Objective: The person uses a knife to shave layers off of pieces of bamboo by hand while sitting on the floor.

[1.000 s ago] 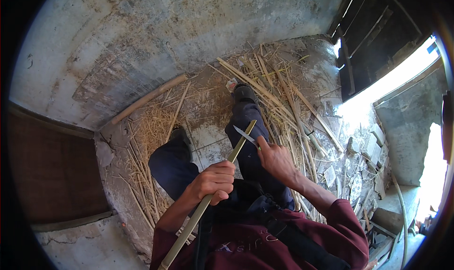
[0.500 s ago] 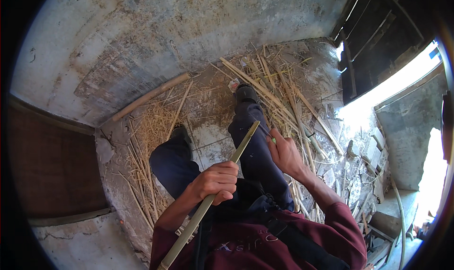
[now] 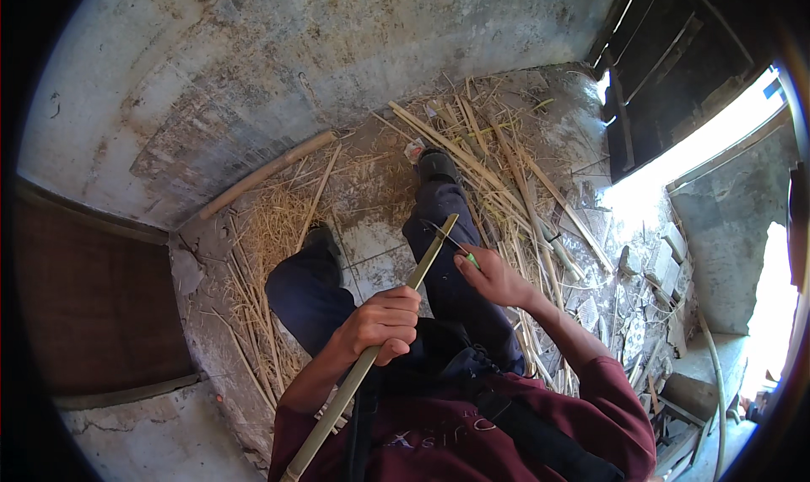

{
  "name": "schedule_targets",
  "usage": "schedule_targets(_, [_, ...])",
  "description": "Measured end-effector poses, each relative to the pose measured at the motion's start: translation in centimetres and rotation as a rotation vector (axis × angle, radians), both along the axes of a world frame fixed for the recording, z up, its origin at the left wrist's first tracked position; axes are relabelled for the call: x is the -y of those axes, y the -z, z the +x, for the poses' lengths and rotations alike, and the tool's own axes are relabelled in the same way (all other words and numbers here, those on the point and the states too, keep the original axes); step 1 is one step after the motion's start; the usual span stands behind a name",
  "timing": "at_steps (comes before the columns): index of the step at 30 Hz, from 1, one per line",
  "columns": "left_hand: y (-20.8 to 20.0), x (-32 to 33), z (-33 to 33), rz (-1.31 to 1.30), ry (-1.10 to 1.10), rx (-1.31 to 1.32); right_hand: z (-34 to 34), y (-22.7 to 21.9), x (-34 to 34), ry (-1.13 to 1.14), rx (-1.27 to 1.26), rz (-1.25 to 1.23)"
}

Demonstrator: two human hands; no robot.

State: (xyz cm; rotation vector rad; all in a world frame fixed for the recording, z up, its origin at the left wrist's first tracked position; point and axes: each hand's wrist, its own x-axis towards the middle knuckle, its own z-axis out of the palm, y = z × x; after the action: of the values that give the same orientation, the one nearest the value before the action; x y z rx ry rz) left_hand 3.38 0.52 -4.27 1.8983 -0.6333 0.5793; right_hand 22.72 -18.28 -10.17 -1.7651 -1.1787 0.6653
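A long greenish bamboo strip (image 3: pixel 354 381) runs slantwise from the lower edge, past my chest, up to a tip above my right thigh. My left hand (image 3: pixel 384 323) is closed around it at mid-length. In my right hand (image 3: pixel 494 277) is a knife (image 3: pixel 460 247) with a green handle and a thin dark blade. The fingers are wrapped round the handle. Near the strip's upper end the blade lies across it, apparently touching. My legs in dark trousers are spread below, and the strip passes over the right one.
Bamboo poles and split strips (image 3: pixel 523 187) lie on the right of the floor. Shavings (image 3: pixel 274 229) cover the left, near a round pole (image 3: pixel 268 174) along the stained wall (image 3: pixel 337 43). Grey blocks (image 3: pixel 662 267) and rubble sit at the right, below a bright opening.
My right hand has moved left and slightly down, bringing the knife blade across the upper end of the strip. My left hand keeps its grip and has barely shifted.
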Motion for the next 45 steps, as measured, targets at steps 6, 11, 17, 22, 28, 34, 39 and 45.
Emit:
schedule_targets(6, [0.5, 0.0, 0.5, -0.027, -0.01, -0.005, -0.6, 0.5, 0.3, 0.079, 0.437, -0.21])
schedule_targets(11, [-0.7, 0.4, 0.4, 0.002, -0.034, -0.02, -0.2, -0.9, 0.8, 0.046, 0.55, -0.235])
schedule_targets(17, [-0.6, 0.8, 0.8, -0.001, -0.04, -0.021, 1.4, -1.9, 0.9, -0.013, 0.652, -0.253])
schedule_targets(22, [-0.6, 0.5, 0.6, 0.014, -0.029, -0.03, 3.6, -1.1, 0.3, -0.083, 0.78, -0.106])
schedule_targets(28, [-1.1, 0.7, 0.4, 0.008, -0.016, -0.036, 6.4, -0.7, -0.4, 0.146, 0.682, -0.32])
schedule_targets(34, [-0.7, 0.7, 0.3, -0.029, -0.048, -0.014, 4.6, -2.1, 0.6, 0.117, -0.309, -0.113])
schedule_targets(39, [0.0, -0.2, 0.1, -0.004, 0.018, -0.016, 0.2, -1.9, 0.7, 0.093, -0.376, -0.074])
schedule_targets(45, [0.2, 0.1, -0.3, -0.042, -0.017, -0.009, -1.4, -1.8, 0.3, 0.073, -0.015, -0.044])
